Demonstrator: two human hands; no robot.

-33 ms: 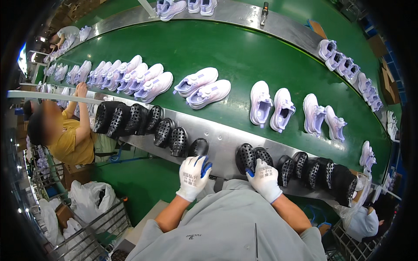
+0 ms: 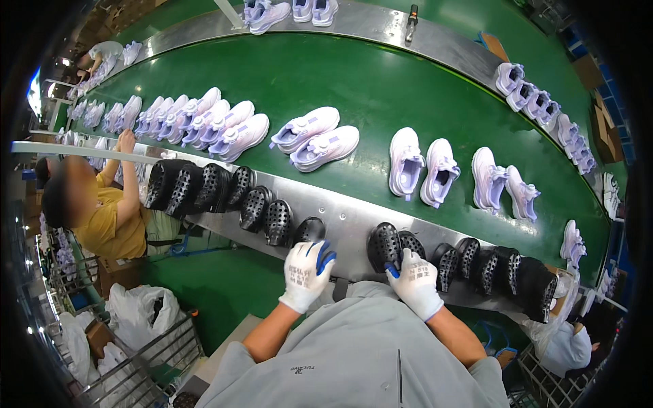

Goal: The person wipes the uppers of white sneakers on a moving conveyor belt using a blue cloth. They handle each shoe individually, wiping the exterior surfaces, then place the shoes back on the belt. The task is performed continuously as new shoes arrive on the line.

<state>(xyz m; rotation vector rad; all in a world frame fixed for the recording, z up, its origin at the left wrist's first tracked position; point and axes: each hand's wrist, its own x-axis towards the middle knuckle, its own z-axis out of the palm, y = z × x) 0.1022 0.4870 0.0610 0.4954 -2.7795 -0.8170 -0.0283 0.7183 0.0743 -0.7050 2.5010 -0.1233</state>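
My left hand [image 2: 306,273], in a white glove with blue on its fingers, is at the metal ledge's near edge, next to a black shoe tree [image 2: 310,230]. Its fingers are loosely bent and apart, with nothing visible between them. My right hand [image 2: 413,281], gloved alike, is closed at the near end of a perforated black shoe tree [image 2: 384,246]. The blue thumb lies against that end; the curled fingers also cover the near end of a second shoe tree [image 2: 411,241] beside it. Pale lilac-white sneakers [image 2: 325,149] stand beyond, on the green belt.
More black shoe trees line the ledge [image 2: 333,224], on the left [image 2: 204,187] and right [image 2: 486,268]. A co-worker in a yellow shirt [image 2: 112,228] works at left. Wire carts with plastic bags [image 2: 139,313] stand below left. A screwdriver-like tool [image 2: 411,24] lies on the far ledge.
My left hand has shifted slightly to the right, and its blue fingertips show more spread. My right hand has barely moved.
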